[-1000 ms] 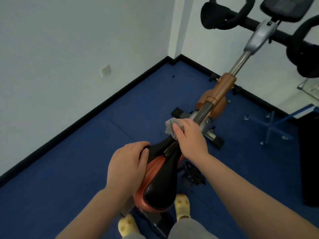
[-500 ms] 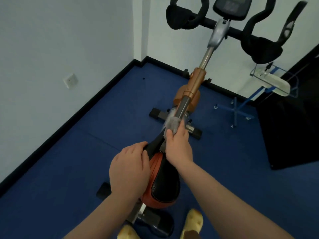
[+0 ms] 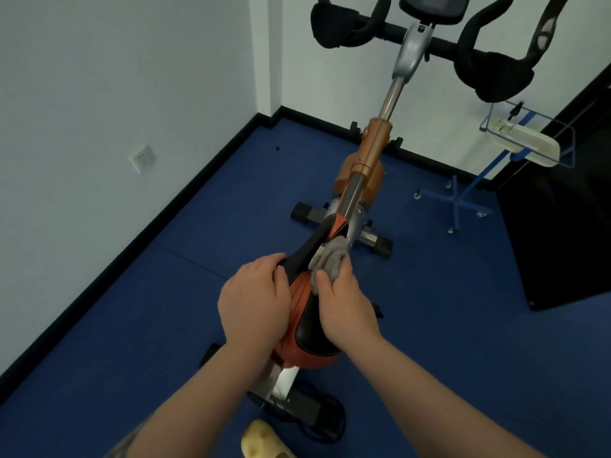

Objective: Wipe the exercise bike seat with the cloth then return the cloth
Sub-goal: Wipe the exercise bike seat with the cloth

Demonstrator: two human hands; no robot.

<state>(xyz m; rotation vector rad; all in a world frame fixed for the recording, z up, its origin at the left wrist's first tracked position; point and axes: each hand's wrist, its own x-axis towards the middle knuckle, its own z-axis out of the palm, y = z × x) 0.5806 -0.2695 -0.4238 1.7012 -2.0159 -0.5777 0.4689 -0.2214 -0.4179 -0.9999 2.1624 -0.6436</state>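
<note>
The exercise bike seat (image 3: pixel 309 328) is black and orange, with its narrow nose pointing away from me. My left hand (image 3: pixel 254 304) grips the seat's left side. My right hand (image 3: pixel 344 304) presses a crumpled grey cloth (image 3: pixel 332 261) against the middle right of the seat, just behind the nose. The seat's right edge is hidden under my right hand.
The bike's orange and silver frame (image 3: pixel 367 170) runs up to black handlebars (image 3: pixel 344 26) and a console (image 3: pixel 429 6). A blue wheeled stand (image 3: pixel 458 201) carries a clear tray (image 3: pixel 525 143) at the right. A dark panel (image 3: pixel 562 226) stands far right. A yellow shoe (image 3: pixel 264 441) is below.
My right hand has drawn the cloth back from the seat's nose toward the middle. The left hand has stayed on the seat. The camera has tilted up a little.
</note>
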